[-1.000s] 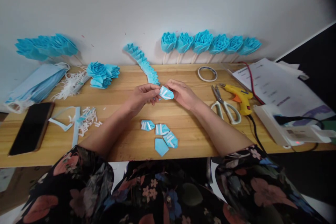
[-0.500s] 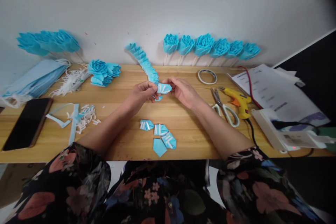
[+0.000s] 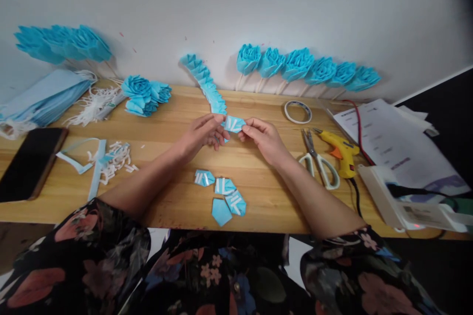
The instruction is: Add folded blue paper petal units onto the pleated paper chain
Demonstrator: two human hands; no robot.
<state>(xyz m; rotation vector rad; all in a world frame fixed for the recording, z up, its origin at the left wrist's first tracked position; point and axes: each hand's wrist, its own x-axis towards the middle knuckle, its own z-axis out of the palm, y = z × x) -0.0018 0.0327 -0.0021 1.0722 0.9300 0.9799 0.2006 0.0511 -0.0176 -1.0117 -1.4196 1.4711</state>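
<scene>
My left hand (image 3: 202, 133) and my right hand (image 3: 263, 137) meet over the middle of the wooden table (image 3: 258, 177). Between their fingertips they pinch a small folded blue paper piece (image 3: 234, 123) with white tape strips on it. It sits at the near end of a long chain of folded blue pieces (image 3: 205, 83) that runs back to the wall. Several more folded blue pieces (image 3: 223, 193) lie on the table just in front of my hands.
A row of blue paper roses (image 3: 306, 67) leans on the wall. More roses (image 3: 145, 93) lie at left, near white scraps (image 3: 111, 160) and a black phone (image 3: 28, 161). A tape roll (image 3: 297, 111), scissors (image 3: 318, 157), a yellow glue gun (image 3: 340, 150) and papers (image 3: 388, 138) are at right.
My hands carried the small blue piece a little farther away, up to the near end of the long blue chain. The camera tilted slightly.
</scene>
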